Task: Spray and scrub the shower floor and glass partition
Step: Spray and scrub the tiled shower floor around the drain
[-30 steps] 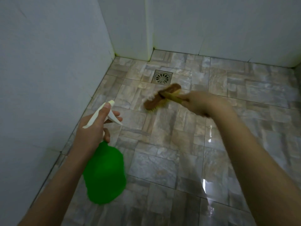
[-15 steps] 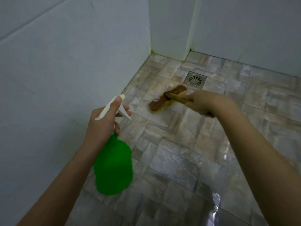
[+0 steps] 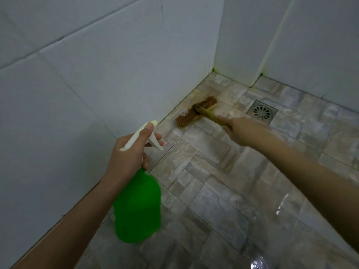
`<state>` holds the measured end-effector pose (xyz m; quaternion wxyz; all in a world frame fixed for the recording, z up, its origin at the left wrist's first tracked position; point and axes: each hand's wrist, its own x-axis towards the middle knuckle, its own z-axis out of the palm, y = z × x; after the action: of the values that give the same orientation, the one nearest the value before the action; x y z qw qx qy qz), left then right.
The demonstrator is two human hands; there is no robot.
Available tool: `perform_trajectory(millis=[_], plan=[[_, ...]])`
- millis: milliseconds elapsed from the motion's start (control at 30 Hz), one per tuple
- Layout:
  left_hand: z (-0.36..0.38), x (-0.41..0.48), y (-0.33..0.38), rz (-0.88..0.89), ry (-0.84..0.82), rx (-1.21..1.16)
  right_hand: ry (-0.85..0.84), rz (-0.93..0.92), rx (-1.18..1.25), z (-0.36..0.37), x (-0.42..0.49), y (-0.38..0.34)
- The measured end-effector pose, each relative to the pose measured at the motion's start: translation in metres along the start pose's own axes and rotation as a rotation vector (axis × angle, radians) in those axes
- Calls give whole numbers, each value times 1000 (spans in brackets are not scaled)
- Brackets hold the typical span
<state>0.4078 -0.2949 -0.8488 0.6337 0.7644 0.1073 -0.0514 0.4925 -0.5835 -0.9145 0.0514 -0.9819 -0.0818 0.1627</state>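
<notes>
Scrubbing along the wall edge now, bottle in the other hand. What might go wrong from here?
1. The floor shines wet near the person, so a slip is possible while reaching forward.
2. The brush works right beside the wall; the right hand may scrape it.
3. The left hand holds the spray bottle with fingers at the trigger; a stray squeeze could misfire.

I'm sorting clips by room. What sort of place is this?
Most likely a shower or wet bathroom corner: a metal floor drain set in wet, glossy stone-look floor tiles, enclosed by white tiled walls.
</notes>
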Motion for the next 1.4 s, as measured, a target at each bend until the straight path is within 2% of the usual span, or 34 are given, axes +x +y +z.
perform_trajectory(millis=[100,267,333,433,467,533,600,633,700,800,867,933,1000,1067,1133,1200,1333,1400], plan=[[-1,-2,-1,-7,-8,7,37,-100,-44,6,18,25],[1,-1,-2,-3,-10,41,153,162,81,-3,79,67],[2,0,-1,-7,-12,14,137,94,108,10,74,61],[4,3,2,-1,-14,-3,102,-196,49,41,54,41],[5,3,3,0,-16,1,112,-243,31,48,55,39],[4,2,3,3,-15,11,189,-165,52,51,70,40],[1,2,3,-6,-7,19,265,-15,162,55,78,42],[-1,1,3,-9,-1,21,277,3,215,60,74,39],[-5,1,1,-21,5,14,236,-68,233,73,60,31],[-7,-1,0,-44,11,8,160,-241,68,73,53,32],[-7,-3,-1,-49,20,39,187,-185,3,63,73,46],[-10,-4,-2,-48,32,44,253,-15,111,57,91,59],[-12,-3,-2,-52,43,47,273,33,227,58,94,63],[-12,-1,-1,-54,43,28,256,-117,198,58,90,66],[-9,2,-1,-59,34,1,212,-310,52,54,84,73],[-7,4,-1,-61,33,1,184,-352,-30,49,90,83],[-1,8,0,-43,21,10,234,-89,71,36,119,98],[2,10,1,-44,11,4,271,-29,100,29,123,102]])
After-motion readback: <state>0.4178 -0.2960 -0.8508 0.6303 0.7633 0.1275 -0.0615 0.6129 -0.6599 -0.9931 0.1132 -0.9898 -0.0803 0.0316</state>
